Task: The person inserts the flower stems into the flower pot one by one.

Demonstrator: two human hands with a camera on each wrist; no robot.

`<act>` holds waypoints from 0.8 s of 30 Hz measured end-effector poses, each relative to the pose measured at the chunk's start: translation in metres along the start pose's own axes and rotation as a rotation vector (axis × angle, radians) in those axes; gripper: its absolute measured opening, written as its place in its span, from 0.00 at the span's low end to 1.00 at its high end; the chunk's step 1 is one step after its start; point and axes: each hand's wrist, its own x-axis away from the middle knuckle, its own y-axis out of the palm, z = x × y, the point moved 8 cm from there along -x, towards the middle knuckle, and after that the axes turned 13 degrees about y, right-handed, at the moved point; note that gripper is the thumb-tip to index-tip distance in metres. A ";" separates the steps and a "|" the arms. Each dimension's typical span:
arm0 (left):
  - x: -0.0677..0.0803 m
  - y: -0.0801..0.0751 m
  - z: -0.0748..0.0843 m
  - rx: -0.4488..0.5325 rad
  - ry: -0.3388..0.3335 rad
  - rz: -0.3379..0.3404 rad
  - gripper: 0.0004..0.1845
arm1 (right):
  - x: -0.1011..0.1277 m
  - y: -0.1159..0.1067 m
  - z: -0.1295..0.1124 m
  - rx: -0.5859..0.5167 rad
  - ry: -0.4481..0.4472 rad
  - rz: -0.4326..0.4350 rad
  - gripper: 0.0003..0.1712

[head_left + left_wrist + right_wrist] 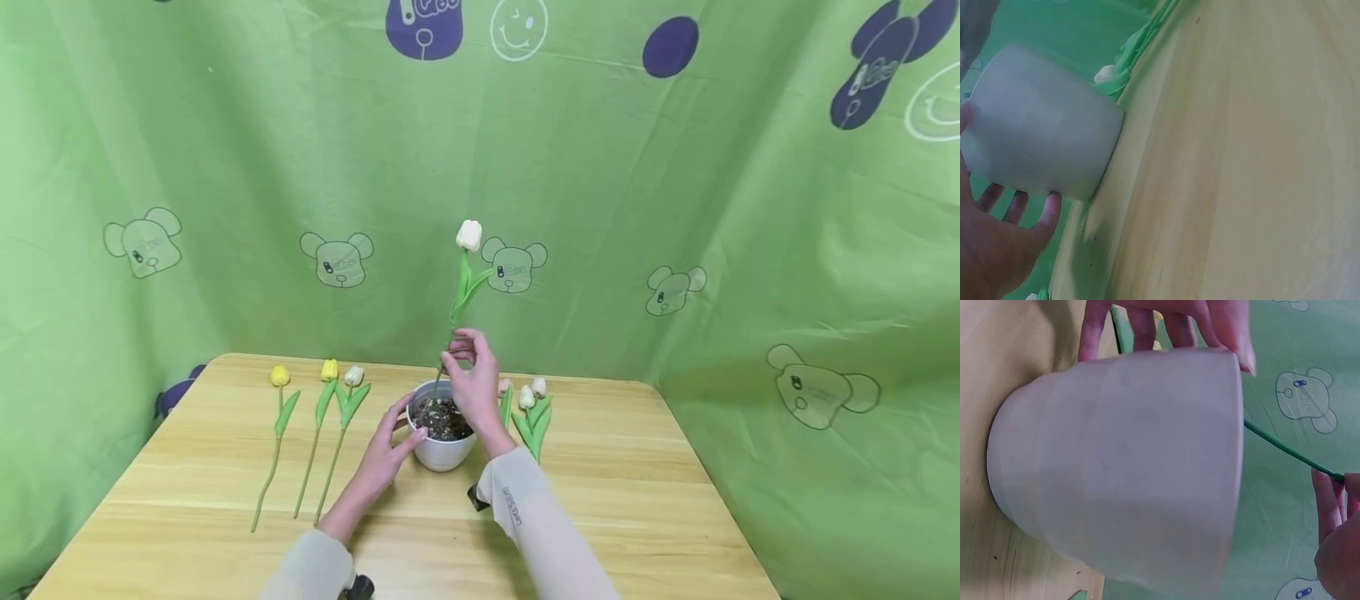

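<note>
A white flowerpot (pixel 444 455) holding dark soil (pixel 450 421) stands near the table's far edge. My left hand (pixel 384 460) grips its left side, with the thumb at the front rim; in the left wrist view the fingers (pixel 1050 212) spread round the wall. Above the pot, my right hand (pixel 478 387) pinches the green stem of a white tulip (pixel 468 236) between thumb and fingers. The tulip is upright with a slight lean, its lower stem reaching down into the pot. In the right wrist view the stem (pixel 1285 448) passes behind the rim, which hides its lower end.
Left of the pot lie two yellow tulips (pixel 280 375) and one white tulip (pixel 354 376) on the wooden table (pixel 637 500). Several pale tulips (pixel 527 397) lie to the right, partly behind my right forearm. A green printed curtain (pixel 570 167) hangs round the table.
</note>
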 end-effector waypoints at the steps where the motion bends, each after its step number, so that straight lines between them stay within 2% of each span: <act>1: 0.000 0.000 0.000 0.000 0.001 -0.001 0.37 | 0.000 0.002 0.001 0.004 -0.005 -0.003 0.25; 16: 0.001 0.000 -0.003 0.006 0.000 -0.009 0.37 | 0.001 0.026 0.013 0.110 -0.066 -0.014 0.22; 24: -0.001 -0.001 -0.001 0.021 0.007 0.006 0.36 | 0.000 0.031 0.017 0.130 -0.090 -0.040 0.21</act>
